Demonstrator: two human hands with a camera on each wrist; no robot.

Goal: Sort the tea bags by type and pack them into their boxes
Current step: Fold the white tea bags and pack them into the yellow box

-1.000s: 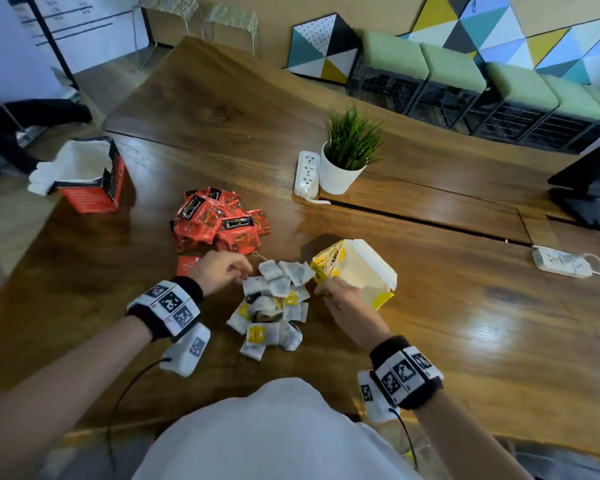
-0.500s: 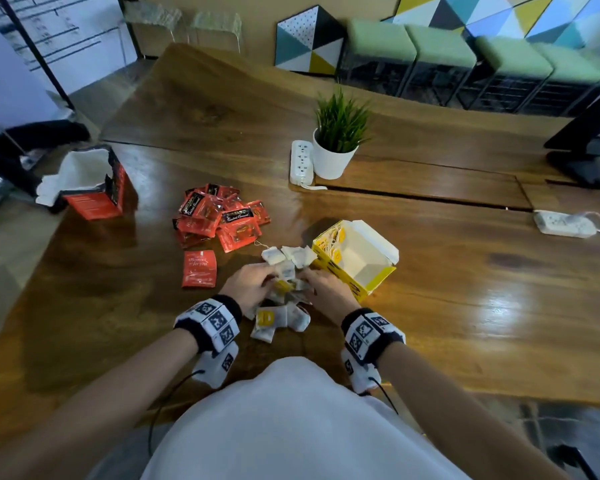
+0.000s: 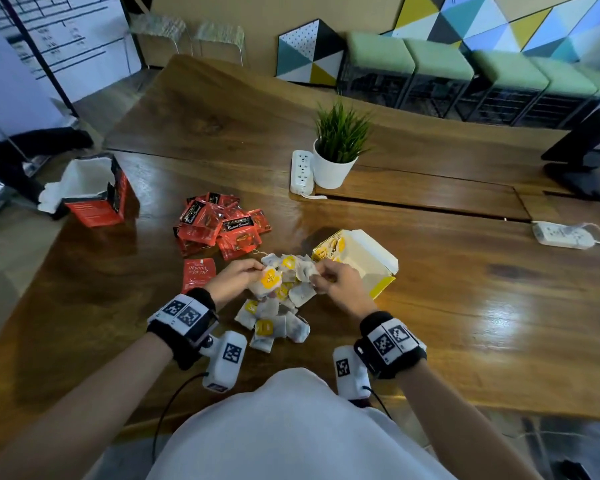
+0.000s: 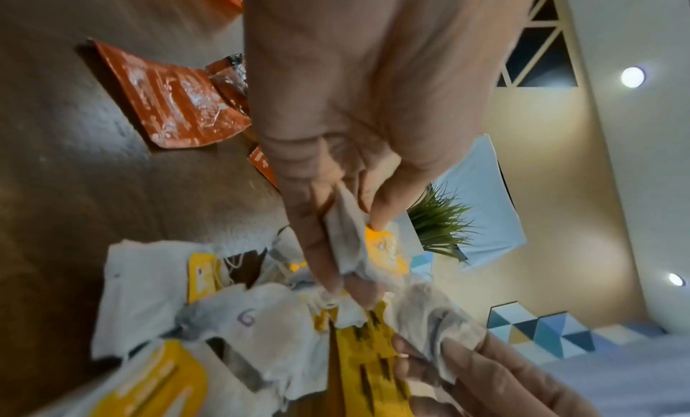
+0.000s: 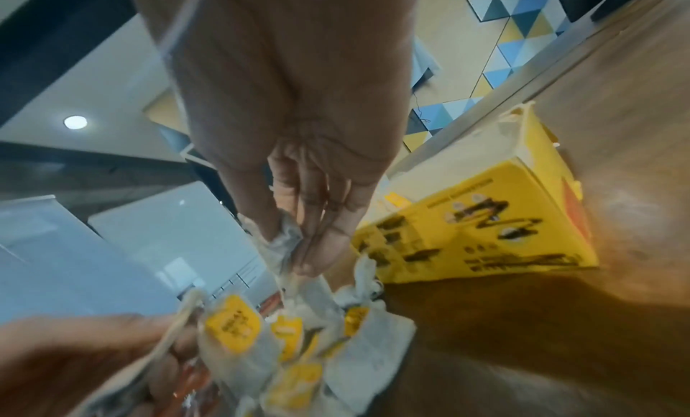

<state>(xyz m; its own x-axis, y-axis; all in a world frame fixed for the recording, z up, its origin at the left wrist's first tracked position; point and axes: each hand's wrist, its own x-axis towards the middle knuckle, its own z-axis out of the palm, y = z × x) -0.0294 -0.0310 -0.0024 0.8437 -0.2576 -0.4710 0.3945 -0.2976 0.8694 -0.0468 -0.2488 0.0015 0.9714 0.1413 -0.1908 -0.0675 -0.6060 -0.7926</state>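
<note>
A heap of white tea bags with yellow tags point(image 3: 278, 317) lies on the wooden table point(image 3: 465, 306) in front of me. My left hand point(image 3: 238, 275) pinches a bunch of these bags point(image 4: 358, 252) lifted off the heap. My right hand point(image 3: 336, 280) pinches other white bags point(image 5: 285, 240) of the same bunch. The open yellow box point(image 3: 361, 261) lies on its side just right of my hands, with a few bags inside. Red sachets point(image 3: 219, 226) form a pile behind the left hand, one red sachet point(image 3: 199, 271) apart. The open red box point(image 3: 96, 195) stands far left.
A potted plant point(image 3: 336, 150) and a white power strip point(image 3: 302, 171) stand behind the piles. Another power strip point(image 3: 563, 235) with a cable lies at the right. A dark monitor base point(image 3: 589, 168) sits far right. A slot point(image 3: 423, 206) runs across the table.
Both hands came together over the white heap and lifted a bunch of yellow-tagged bags between them. A second ago the hands were apart at either side of the heap.
</note>
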